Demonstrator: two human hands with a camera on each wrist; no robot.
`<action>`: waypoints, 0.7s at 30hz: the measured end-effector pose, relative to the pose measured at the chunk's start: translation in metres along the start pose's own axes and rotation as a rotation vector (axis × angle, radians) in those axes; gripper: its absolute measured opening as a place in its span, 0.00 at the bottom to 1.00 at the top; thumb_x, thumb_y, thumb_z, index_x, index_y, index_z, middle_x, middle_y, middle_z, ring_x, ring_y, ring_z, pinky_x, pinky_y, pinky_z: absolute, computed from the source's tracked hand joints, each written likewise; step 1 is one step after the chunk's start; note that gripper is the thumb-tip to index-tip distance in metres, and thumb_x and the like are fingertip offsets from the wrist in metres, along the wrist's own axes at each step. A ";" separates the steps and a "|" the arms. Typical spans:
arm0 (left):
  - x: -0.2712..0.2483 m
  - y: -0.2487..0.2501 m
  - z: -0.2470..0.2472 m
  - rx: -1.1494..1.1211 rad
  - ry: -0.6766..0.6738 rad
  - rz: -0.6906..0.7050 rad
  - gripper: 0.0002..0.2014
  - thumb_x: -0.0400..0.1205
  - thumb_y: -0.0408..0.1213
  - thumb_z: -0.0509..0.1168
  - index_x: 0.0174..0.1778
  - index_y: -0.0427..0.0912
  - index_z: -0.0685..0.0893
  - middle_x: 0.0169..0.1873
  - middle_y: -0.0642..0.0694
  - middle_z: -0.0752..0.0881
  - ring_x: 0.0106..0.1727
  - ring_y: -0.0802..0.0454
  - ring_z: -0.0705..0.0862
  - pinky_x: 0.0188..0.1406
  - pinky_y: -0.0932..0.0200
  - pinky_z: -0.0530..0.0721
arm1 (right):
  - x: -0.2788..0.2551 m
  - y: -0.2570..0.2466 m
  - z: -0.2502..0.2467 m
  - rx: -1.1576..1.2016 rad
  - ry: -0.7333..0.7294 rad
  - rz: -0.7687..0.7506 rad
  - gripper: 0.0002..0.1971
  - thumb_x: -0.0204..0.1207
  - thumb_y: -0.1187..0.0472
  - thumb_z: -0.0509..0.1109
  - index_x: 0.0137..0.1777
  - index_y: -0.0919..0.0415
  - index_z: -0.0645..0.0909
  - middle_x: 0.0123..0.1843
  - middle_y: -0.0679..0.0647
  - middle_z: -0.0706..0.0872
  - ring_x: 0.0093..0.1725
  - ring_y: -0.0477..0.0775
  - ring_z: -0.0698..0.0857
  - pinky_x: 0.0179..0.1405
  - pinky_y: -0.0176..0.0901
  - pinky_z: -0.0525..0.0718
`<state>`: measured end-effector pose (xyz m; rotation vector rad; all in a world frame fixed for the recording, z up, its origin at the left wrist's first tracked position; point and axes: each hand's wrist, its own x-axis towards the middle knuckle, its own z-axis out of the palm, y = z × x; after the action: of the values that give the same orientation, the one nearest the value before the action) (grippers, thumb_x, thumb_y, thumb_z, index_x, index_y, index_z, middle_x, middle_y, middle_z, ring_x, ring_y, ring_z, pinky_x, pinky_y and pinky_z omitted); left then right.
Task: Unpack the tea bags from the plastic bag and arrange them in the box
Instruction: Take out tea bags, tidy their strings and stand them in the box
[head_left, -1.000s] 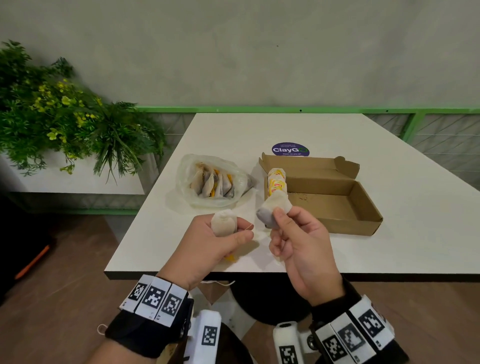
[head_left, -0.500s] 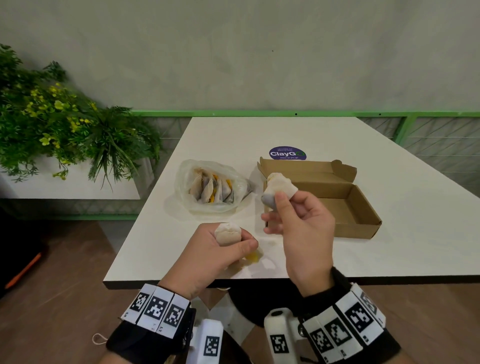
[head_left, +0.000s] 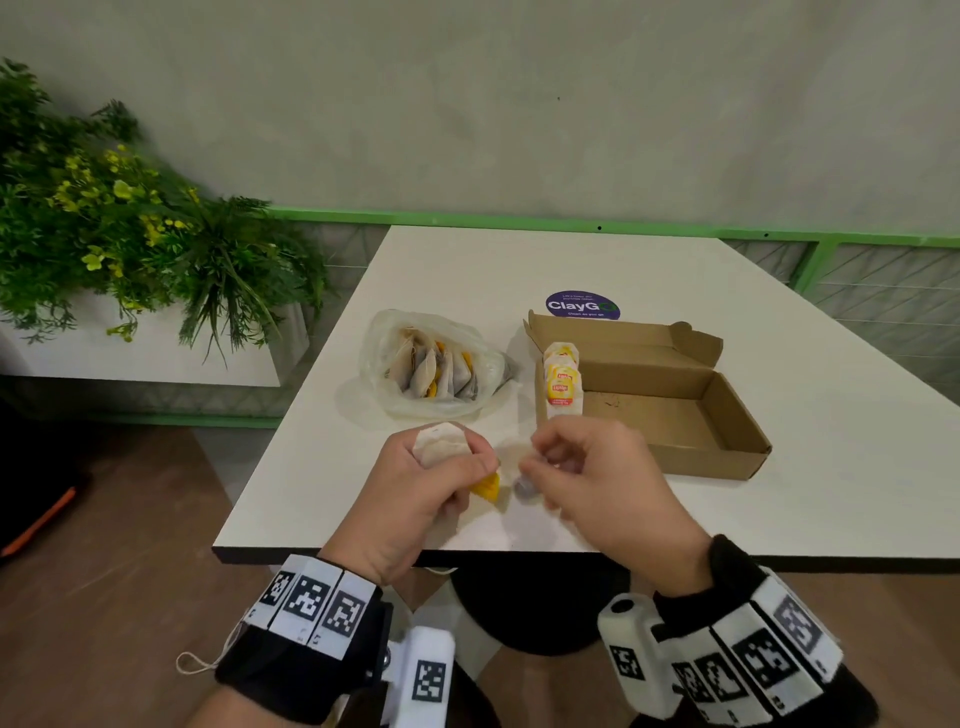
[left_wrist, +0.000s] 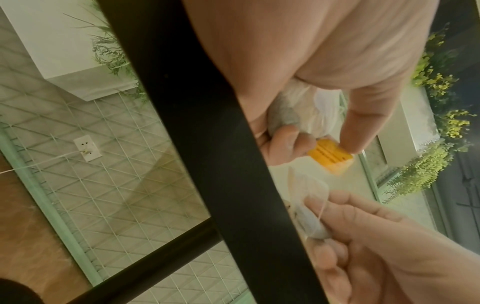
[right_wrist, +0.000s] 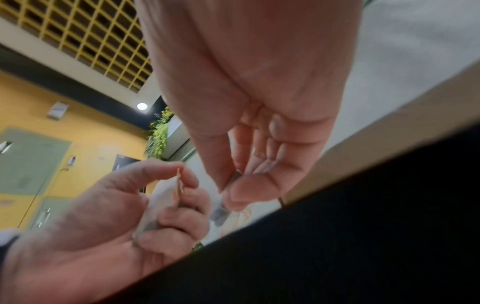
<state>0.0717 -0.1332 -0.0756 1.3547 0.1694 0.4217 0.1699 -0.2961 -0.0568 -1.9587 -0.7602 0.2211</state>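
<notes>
both grips pinch tea bags, left grip (head_left: 415, 483) and right grip (head_left: 587, 467), over table edge (head_left: 467, 555).

White table (head_left: 519, 270), grey wall (head_left: 519, 104), potted greenery (head_left: 130, 234), brown floor (head_left: 104, 571).

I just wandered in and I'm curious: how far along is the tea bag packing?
Early on. A few tea bags stand at the box's left end. The left hand and right hand each hold one more. Several remain in the plastic bag.
</notes>
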 end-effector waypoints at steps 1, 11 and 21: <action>0.000 0.001 0.001 -0.007 0.015 -0.003 0.03 0.66 0.35 0.78 0.31 0.45 0.89 0.25 0.45 0.79 0.24 0.54 0.73 0.23 0.66 0.70 | -0.003 0.001 0.000 0.075 -0.045 0.045 0.04 0.77 0.64 0.77 0.44 0.55 0.86 0.36 0.55 0.89 0.29 0.49 0.85 0.29 0.44 0.83; 0.002 -0.001 0.003 0.071 0.025 -0.008 0.03 0.74 0.38 0.78 0.37 0.44 0.91 0.26 0.47 0.79 0.26 0.53 0.71 0.24 0.64 0.71 | -0.015 0.004 -0.018 0.482 -0.346 0.135 0.08 0.78 0.70 0.74 0.56 0.67 0.86 0.43 0.65 0.91 0.31 0.50 0.82 0.29 0.39 0.79; 0.002 0.000 0.003 0.071 0.046 -0.014 0.05 0.69 0.40 0.79 0.38 0.46 0.94 0.25 0.50 0.81 0.26 0.54 0.71 0.26 0.63 0.71 | -0.016 0.013 -0.018 0.650 -0.378 0.123 0.13 0.71 0.66 0.76 0.55 0.69 0.88 0.40 0.63 0.89 0.34 0.52 0.81 0.32 0.41 0.71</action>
<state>0.0747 -0.1355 -0.0747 1.4138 0.2334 0.4385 0.1709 -0.3229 -0.0611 -1.3528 -0.6915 0.8238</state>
